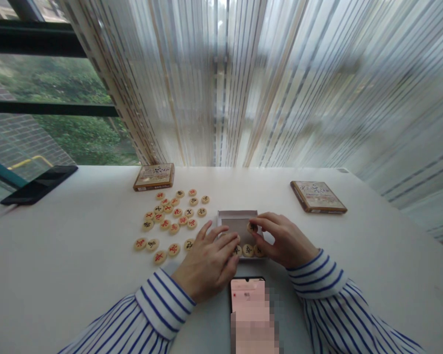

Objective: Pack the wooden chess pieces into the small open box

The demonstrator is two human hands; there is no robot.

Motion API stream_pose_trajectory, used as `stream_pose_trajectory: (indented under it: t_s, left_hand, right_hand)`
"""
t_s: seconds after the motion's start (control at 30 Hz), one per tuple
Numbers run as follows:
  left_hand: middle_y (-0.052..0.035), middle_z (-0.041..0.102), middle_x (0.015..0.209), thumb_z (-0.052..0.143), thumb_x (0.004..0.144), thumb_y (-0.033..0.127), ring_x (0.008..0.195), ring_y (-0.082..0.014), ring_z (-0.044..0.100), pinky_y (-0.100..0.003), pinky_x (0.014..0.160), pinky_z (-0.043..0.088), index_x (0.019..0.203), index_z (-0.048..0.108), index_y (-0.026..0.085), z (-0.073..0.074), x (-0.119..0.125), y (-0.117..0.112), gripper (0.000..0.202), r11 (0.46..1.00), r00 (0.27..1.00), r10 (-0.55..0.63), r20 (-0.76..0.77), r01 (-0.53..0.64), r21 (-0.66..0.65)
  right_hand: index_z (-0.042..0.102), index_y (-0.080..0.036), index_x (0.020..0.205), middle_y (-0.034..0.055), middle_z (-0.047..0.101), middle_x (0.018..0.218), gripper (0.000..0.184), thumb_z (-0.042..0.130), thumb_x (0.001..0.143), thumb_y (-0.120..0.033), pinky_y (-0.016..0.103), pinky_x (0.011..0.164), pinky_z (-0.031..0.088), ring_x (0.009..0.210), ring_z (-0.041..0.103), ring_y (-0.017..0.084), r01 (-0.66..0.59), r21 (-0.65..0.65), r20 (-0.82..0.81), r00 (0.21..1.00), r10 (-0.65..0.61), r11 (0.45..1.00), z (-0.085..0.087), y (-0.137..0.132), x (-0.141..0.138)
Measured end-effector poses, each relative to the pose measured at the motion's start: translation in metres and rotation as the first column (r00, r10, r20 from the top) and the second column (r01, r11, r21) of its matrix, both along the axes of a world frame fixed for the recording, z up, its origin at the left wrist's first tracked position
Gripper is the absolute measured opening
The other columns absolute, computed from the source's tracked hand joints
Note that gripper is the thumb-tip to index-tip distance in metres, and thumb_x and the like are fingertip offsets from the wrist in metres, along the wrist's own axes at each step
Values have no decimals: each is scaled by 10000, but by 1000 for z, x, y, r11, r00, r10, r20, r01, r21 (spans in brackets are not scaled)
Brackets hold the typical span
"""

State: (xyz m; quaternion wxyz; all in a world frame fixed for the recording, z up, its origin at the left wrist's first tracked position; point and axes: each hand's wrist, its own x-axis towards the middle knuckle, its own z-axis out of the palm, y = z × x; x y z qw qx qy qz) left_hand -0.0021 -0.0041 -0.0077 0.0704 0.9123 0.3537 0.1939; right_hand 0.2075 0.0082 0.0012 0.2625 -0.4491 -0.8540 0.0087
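Pinched between the thumb and fingers of my right hand (282, 238) is a round Chinese chess piece (251, 227), held over a shallow open box (237, 213). Several pieces with dark characters, one of them a chess piece (247, 250), lie in a row along the box's near side. My left hand (210, 260) rests across the box's left part, fingers stretched out and apart; its fingertips hide some pieces beneath them. Left of the box, loose wooden pieces with red or black characters are scattered, among them a red-marked piece (174, 249).
A phone (249, 314) lies close in front of the box, its screen lit. Flat patterned boxes stand farther back, a left box (154, 177) and a right box (318, 196). A dark tablet-like device (40, 185) is at the far left. Striped curtains (221, 98) hang behind the white table (96, 275).
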Motion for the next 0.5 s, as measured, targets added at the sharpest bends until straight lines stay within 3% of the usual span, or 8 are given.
stream_pose_trajectory:
  t_s: [0.5]
  left_hand:
    - [-52,630,1140,417,852,236,1112,-241,476,-491,1033,250,1130,581,164,-1,0,0,331,999,999,-7,39,5,40]
  right_hand:
    - [590,-170,916,59,663,889,143,560,778,-181,307,684,403,804,586,178,-3,-74,74,997,9,997,0,-1,-7]
